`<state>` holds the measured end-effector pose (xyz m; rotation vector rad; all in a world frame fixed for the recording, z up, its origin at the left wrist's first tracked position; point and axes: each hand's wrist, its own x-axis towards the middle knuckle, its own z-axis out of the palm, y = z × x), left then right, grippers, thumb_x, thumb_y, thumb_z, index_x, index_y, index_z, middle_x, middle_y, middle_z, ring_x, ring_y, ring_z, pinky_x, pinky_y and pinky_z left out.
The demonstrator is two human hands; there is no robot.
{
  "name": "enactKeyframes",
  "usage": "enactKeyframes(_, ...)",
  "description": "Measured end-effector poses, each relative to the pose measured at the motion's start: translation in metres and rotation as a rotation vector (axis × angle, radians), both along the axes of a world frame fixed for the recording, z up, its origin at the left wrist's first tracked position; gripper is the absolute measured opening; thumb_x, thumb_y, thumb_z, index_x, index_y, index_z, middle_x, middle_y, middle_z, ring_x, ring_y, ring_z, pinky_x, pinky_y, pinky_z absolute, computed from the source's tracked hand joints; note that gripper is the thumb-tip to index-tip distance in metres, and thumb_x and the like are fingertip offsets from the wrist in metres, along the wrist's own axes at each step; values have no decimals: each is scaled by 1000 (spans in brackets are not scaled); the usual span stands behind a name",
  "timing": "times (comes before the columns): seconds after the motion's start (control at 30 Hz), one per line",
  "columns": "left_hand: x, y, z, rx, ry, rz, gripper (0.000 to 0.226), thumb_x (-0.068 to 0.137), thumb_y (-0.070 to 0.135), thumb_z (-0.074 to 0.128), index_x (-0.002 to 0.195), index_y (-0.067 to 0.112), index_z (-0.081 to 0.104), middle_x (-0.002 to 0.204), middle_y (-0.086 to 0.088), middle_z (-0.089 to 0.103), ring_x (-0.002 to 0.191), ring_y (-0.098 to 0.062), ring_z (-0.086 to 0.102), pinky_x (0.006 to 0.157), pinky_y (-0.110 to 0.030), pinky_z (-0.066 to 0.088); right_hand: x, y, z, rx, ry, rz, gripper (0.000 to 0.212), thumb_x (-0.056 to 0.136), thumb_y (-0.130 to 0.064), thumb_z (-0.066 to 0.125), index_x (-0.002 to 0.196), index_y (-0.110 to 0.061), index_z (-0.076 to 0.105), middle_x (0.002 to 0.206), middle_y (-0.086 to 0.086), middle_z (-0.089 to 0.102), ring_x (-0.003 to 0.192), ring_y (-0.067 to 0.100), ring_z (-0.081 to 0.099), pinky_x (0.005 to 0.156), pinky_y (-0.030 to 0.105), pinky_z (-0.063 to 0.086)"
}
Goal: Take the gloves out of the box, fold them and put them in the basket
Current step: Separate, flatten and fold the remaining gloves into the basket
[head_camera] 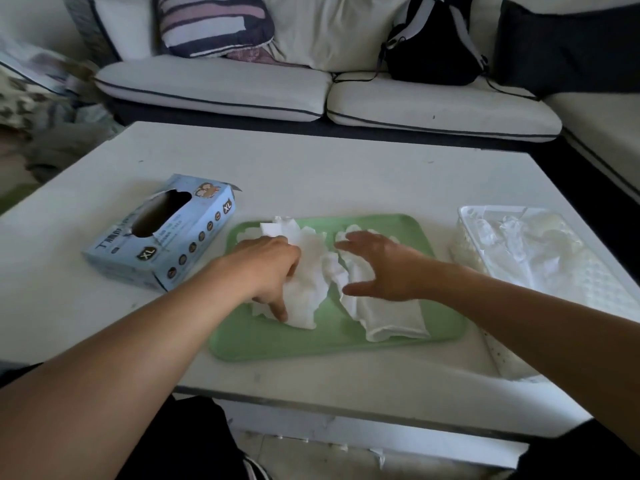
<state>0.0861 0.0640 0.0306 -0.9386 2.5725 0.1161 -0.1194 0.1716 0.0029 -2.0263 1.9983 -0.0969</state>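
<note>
Two white gloves lie on a green tray [346, 344] in the middle of the table. My left hand [270, 268] presses down on the left glove [308, 268], thumb at its lower edge. My right hand [377, 265] hovers with spread fingers over the right glove [388, 320], whose cuff points toward me. The light blue glove box [162, 233] lies to the left of the tray, its oval opening facing up. A white plastic basket [568, 289] stands to the right and holds several crumpled white gloves.
The white table [311, 168] stretches beyond the tray toward a white sofa [415, 102]. A striped pillow [214, 22] and a black backpack [433, 46] sit on the sofa. The table's near edge runs just below the tray.
</note>
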Motion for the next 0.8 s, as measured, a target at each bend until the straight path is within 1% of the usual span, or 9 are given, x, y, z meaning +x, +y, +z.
enactKeyframes(0.07, 5, -8, -2, 53, -20, 13, 73, 57, 41, 97, 115, 28, 54, 112, 8, 53, 94, -16, 56, 70, -31, 48, 28, 1, 16, -158, -138, 48, 65, 79, -53, 78, 136, -31, 56, 136, -11, 54, 118, 8, 53, 94, 23, 43)
enactKeyframes(0.13, 10, -15, -3, 116, 27, 34, 78, 57, 33, 98, 119, 31, 50, 116, 8, 54, 96, -18, 57, 76, -34, 53, 61, -1, 18, -178, -219, 72, 53, 74, -49, 84, 119, -28, 66, 117, -11, 64, 98, 9, 59, 81, 24, 47)
enactKeyframes(0.27, 20, -25, -7, 197, 99, 75, 91, 61, 19, 96, 133, 36, 42, 128, 10, 46, 112, -21, 57, 89, -44, 56, 105, -13, -15, -99, -169, -55, 44, 77, -41, 83, 115, -25, 68, 115, -1, 65, 102, 20, 60, 86, 33, 49)
enactKeyframes(0.4, 32, -34, -6, 200, 116, 116, 96, 66, 16, 94, 141, 37, 37, 135, 13, 42, 116, -16, 53, 87, -39, 55, 114, -30, -36, -199, -377, -191, 6, 83, -19, 77, 89, -17, 76, 82, 1, 71, 79, 17, 65, 73, 35, 52)
enactKeyframes(0.47, 40, -38, -3, 159, 117, 143, 98, 66, 17, 93, 142, 39, 34, 135, 13, 39, 114, -16, 53, 85, -41, 55, 117, -36, -32, -223, -553, -183, 5, 82, -16, 80, 84, -11, 79, 62, -12, 64, 57, -1, 57, 59, 19, 45)
enactKeyframes(0.57, 49, -43, 0, 129, 115, 173, 104, 65, 20, 94, 143, 39, 27, 132, 11, 35, 105, -19, 52, 71, -37, 49, 112, -40, -9, -190, -712, -213, 26, 88, -13, 74, 63, -17, 72, 42, -18, 48, 41, 0, 42, 48, 12, 31)
enactKeyframes(0.63, 53, -44, 1, 133, 126, 196, 109, 65, 23, 95, 144, 36, 21, 133, 8, 33, 103, -21, 51, 68, -35, 48, 101, -41, 7, -165, -857, -283, 36, 94, -14, 68, 59, -21, 69, 45, -15, 50, 43, -1, 43, 48, 14, 38)
enactKeyframes(0.7, 55, -46, 1, 132, 155, 202, 115, 64, 27, 96, 146, 29, 16, 136, 3, 36, 114, -26, 53, 80, -42, 53, 90, -42, 23, -79, -1101, -358, 23, 99, -19, 62, 88, -4, 76, 70, -1, 66, 63, 7, 60, 64, 24, 59)
enactKeyframes(0.8, 53, -47, 3, 133, 203, 207, 112, 63, 30, 96, 144, 21, 20, 136, -3, 42, 123, -29, 51, 95, -48, 51, 75, -42, 42, 33, -1364, -411, 38, 105, -23, 50, 121, 9, 62, 101, 15, 68, 87, 21, 65, 84, 33, 59)
